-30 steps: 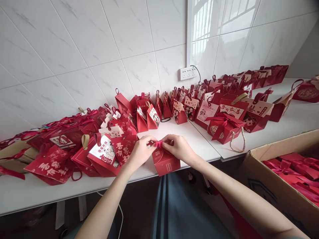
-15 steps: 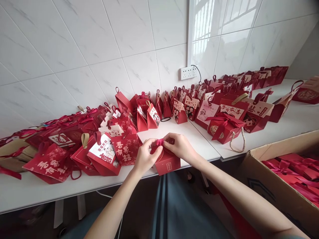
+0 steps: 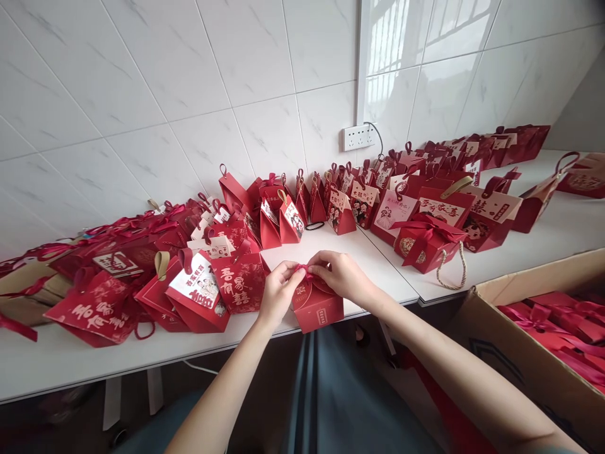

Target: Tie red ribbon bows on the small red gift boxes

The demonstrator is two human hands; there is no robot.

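Observation:
A small red gift box (image 3: 317,310) with gold print sits at the table's front edge, right before me. On its top a red ribbon (image 3: 306,272) is gathered in a bow or knot. My left hand (image 3: 280,291) pinches the ribbon from the left, thumb against fingers. From the right, my right hand (image 3: 341,275) pinches the other side of it. The fingers partly cover the ribbon, so the knot's exact shape is hidden. Just left of my left hand stands a red box with white lettering (image 3: 239,284).
Many red gift boxes crowd the white table (image 3: 378,271) left, back and right, among them a ribboned box with a rope handle (image 3: 428,244). A cardboard carton (image 3: 491,315) of ribboned red boxes stands at the right. A power strip (image 3: 359,137) is on the tiled wall.
Both hands have drawn slightly apart along the ribbon, and the bunched knot has spread flatter. More of the box's round, printed top now shows between them.

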